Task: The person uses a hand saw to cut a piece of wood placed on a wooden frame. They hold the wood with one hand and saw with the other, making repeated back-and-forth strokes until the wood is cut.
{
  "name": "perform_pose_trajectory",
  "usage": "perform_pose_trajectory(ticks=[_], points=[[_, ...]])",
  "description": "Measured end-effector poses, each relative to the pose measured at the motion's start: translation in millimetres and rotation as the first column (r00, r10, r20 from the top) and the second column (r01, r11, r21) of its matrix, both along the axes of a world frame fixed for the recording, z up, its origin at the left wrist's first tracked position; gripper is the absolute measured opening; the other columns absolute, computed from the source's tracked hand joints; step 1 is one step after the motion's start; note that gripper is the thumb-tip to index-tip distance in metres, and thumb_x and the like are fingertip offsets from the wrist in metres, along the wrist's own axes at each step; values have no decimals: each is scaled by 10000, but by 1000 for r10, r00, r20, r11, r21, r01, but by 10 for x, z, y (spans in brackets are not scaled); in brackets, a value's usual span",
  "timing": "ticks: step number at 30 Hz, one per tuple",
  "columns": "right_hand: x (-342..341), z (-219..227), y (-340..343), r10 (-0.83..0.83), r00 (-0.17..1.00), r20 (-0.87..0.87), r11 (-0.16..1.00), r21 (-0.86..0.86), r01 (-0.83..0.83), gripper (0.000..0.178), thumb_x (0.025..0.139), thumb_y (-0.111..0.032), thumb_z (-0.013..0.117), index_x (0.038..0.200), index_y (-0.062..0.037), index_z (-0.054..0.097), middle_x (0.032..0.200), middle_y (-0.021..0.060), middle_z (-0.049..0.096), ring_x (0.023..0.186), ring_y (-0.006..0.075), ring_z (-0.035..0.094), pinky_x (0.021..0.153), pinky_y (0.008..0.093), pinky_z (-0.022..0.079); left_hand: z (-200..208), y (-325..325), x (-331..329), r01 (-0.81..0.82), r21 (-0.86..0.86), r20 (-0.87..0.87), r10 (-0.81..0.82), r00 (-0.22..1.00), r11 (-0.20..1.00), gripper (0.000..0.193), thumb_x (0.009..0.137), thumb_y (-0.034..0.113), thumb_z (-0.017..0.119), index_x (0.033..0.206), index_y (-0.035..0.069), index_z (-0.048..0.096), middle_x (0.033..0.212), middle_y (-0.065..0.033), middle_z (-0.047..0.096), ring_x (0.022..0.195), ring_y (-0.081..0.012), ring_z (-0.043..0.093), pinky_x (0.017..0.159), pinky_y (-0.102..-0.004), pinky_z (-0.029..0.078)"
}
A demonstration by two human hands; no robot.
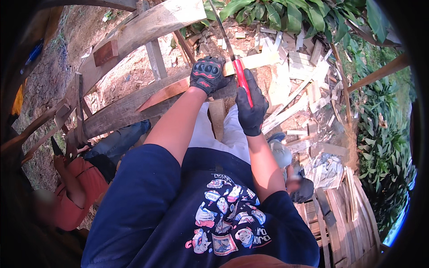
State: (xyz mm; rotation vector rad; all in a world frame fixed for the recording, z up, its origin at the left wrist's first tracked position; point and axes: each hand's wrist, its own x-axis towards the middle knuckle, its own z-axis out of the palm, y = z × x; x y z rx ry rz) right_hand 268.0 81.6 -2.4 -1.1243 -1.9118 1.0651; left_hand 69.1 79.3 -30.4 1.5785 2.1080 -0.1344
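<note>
My right hand (251,106), in a black glove, is closed round the red handle (242,80) of a handsaw. Its narrow dark blade (221,29) points away from me and crosses the edge of a pale wooden plank (257,61). My left hand (207,75), in a black glove with red trim and hard knuckle pads, is closed over that plank just left of the saw. The plank lies slanted on a weathered grey beam (120,117); the left fingertips are mostly hidden. Below my hands, a short upright board (217,117) shows between my legs.
A wide timber (149,29) with a small reddish block (106,52) on it crosses the upper left. Someone in a red shirt (87,192) works at left; another person (286,156) is at right. Offcuts (306,62) litter the ground. Stacked planks (348,219) lie lower right, leafy plants (380,129) beyond.
</note>
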Motion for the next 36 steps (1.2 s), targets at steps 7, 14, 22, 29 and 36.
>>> perform_pose_trajectory(ticks=[7, 14, 22, 29, 36], points=[[352, 123, -219, 113, 992, 62, 974, -204, -98, 494, 1083, -149, 661, 1542, 26, 619, 1397, 281, 734, 1223, 430, 760, 1008, 459, 609, -10, 13, 33, -2, -28, -76, 0, 997, 1000, 568, 860, 610, 817, 1171, 136, 781, 1154, -157, 808, 1111, -349, 770, 990, -495, 610], [1172, 113, -795, 85, 994, 67, 984, -162, -73, 563, 962, -102, 761, 1517, -60, 679, 1046, 228, 800, 803, 380, 778, 725, 460, 611, 56, 55, 102, -32, -77, -118, 23, 993, 996, 589, 834, 592, 843, 1202, 137, 775, 1164, -150, 800, 1127, -344, 760, 989, -487, 606], [1079, 128, -580, 13, 997, -71, 1000, 1, -13, 559, 897, -47, 801, 1450, -55, 719, 1213, 162, 802, 758, 301, 717, 671, 427, 576, -247, 67, 139, -156, -76, -221, 136, 966, 985, 659, 837, 642, 835, 1188, 86, 787, 1076, -177, 810, 1063, -386, 768, 932, -498, 608], [1654, -2, -518, 115, 992, -57, 985, -123, -121, 594, 932, -96, 779, 1518, -130, 691, 1189, 106, 809, 814, 276, 731, 751, 417, 583, -278, 25, 126, -120, 70, -240, 133, 962, 990, 554, 872, 569, 831, 1114, 71, 820, 1036, -211, 822, 1005, -422, 783, 873, -533, 616], [1137, -65, -184, 42, 977, -209, 985, -153, -75, 509, 1002, -248, 724, 1504, -165, 704, 1226, 152, 793, 967, 342, 777, 833, 451, 614, -587, -208, -253, 66, 15, -210, -62, 976, 998, 477, 948, 536, 776, 1011, 70, 855, 969, -155, 834, 929, -374, 799, 817, -505, 596]])
